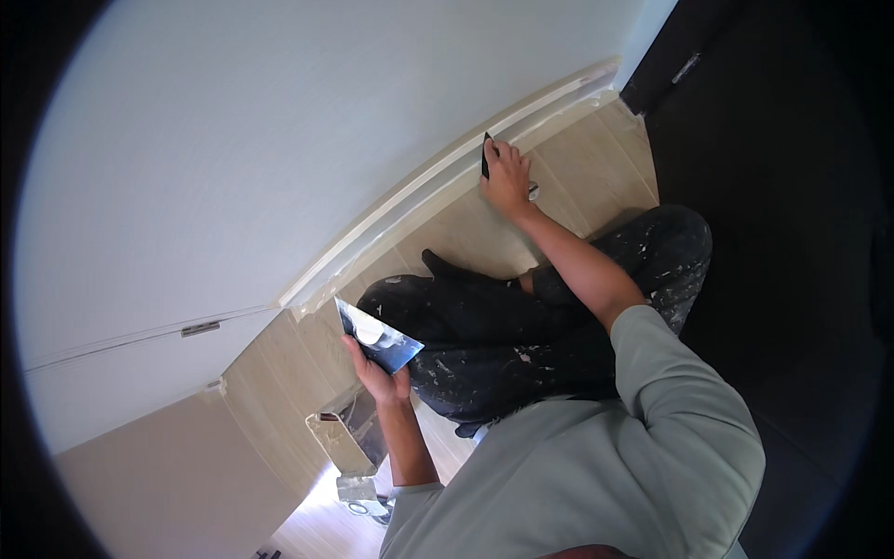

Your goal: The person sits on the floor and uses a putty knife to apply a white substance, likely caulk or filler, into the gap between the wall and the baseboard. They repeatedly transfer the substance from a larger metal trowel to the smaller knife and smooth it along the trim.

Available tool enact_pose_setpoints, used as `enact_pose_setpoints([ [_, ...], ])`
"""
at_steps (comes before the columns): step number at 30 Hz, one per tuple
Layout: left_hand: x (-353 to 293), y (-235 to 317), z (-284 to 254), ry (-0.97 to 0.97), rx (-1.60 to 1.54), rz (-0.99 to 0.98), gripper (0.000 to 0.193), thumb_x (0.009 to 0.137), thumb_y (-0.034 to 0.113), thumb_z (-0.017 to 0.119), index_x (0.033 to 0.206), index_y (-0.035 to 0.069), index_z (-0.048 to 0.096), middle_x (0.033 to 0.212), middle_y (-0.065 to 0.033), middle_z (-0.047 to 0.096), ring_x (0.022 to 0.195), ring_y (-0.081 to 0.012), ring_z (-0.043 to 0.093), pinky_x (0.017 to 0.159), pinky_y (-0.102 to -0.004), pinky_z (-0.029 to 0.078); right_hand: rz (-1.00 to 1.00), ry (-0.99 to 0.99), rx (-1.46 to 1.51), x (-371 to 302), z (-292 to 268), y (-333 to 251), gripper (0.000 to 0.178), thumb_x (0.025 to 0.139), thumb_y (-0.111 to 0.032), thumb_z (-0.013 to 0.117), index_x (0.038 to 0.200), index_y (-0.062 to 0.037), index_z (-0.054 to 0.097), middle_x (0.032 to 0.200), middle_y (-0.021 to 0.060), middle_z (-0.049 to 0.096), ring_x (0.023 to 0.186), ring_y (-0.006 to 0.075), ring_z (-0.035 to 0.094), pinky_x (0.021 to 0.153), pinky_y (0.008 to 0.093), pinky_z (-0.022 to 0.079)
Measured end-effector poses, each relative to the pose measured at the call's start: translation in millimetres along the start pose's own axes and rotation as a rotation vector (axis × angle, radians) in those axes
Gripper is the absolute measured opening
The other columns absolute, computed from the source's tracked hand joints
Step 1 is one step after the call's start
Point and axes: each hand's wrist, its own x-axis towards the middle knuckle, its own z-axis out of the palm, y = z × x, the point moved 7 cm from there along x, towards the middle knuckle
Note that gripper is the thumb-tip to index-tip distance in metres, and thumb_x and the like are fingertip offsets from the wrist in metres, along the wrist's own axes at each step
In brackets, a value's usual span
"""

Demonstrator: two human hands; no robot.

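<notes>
At about 1 o'clock in the view, where the wood floor meets the white wall, the right hand presses a small dark scraper against the pale baseboard. Fingers are closed over the handle; only the top edge of the tool shows, the blade end is hidden by the hand.

At about 7 o'clock from centre, the left hand grips a wide metal blade from below, thumb on its face. A dab of white filler sits on the blade, held roughly level.

Judgement on handling:
- Scraper: light, probably stiff at the handle with some flex at the edge. Best held by the handle, fingers low for pressure.
- Wide blade: thin sheet, light, edges likely sharp. Hold at the back edge, never the rim; tilt would let the filler slide.
- Filler: soft, sticky, smears on contact.

The person sits on the floor in paint-spattered dark trousers. A clear tub stands at 7 o'clock, just below the left hand.
</notes>
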Motion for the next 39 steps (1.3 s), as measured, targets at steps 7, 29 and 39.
enact_pose_setpoints([
  [7,1.6,-3.6,-6.1,0.017,-0.014,-0.028,0.046,0.101,0.046,0.047,0.127,0.009,0.056,0.117,-0.0033,0.065,0.106,-0.0189,0.062,0.096,-0.037,0.047,-0.02,-0.082,0.04,-19.0,15.8,-41.5,0.073,0.072,-0.013,0.074,0.138,-0.002,0.047,0.123,0.0119,0.05,0.116,0.0288,0.047,0.094,0.0452,0.035],
  [29,2.3,-2.6,-2.4,-0.067,-0.078,-0.054,0.05,0.101,0.049,0.045,0.127,0.007,0.056,0.118,-0.0052,0.065,0.107,-0.0208,0.063,0.097,-0.0378,0.047,-0.259,-0.18,0.215,-72.5,44.1,-153.3,0.063,0.073,-0.011,0.069,0.133,-0.0003,0.051,0.119,0.0128,0.052,0.11,0.0301,0.05,0.09,0.044,0.038],
  [39,0.5,0.5,7.0,0.013,-0.068,-0.096,0.047,0.103,0.046,0.043,0.127,0.008,0.056,0.118,-0.0074,0.066,0.105,-0.0215,0.065,0.094,-0.0393,0.051,-0.395,-0.089,0.824,-86.1,-59.9,-151.9,0.047,0.078,0.008,0.051,0.123,0.0055,0.06,0.116,0.0167,0.058,0.106,0.0334,0.056,0.09,0.0402,0.047],
])
